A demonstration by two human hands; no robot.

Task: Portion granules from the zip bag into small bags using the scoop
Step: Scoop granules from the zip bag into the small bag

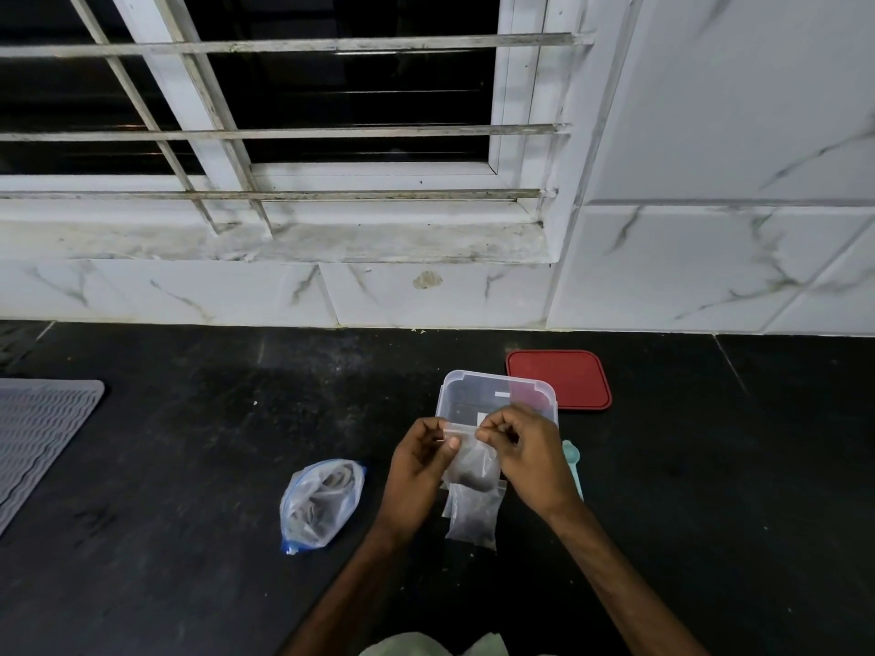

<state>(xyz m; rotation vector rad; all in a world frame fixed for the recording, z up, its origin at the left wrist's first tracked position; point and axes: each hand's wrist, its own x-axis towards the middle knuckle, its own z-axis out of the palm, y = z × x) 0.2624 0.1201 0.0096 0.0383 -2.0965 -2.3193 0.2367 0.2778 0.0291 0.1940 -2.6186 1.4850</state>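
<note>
A small clear bag with dark granules in its bottom hangs above the black counter. My left hand and my right hand each pinch its top strip, one at either end. Below it on the counter lies another small bag holding granules. The larger zip bag with a blue seal lies to the left, crumpled, with dark granules inside. A pale green scoop lies on the counter, mostly hidden behind my right hand.
A clear plastic box stands just behind my hands, with its red lid flat on the counter behind it to the right. A grey ribbed mat lies at the far left. A tiled wall and a barred window rise behind the counter.
</note>
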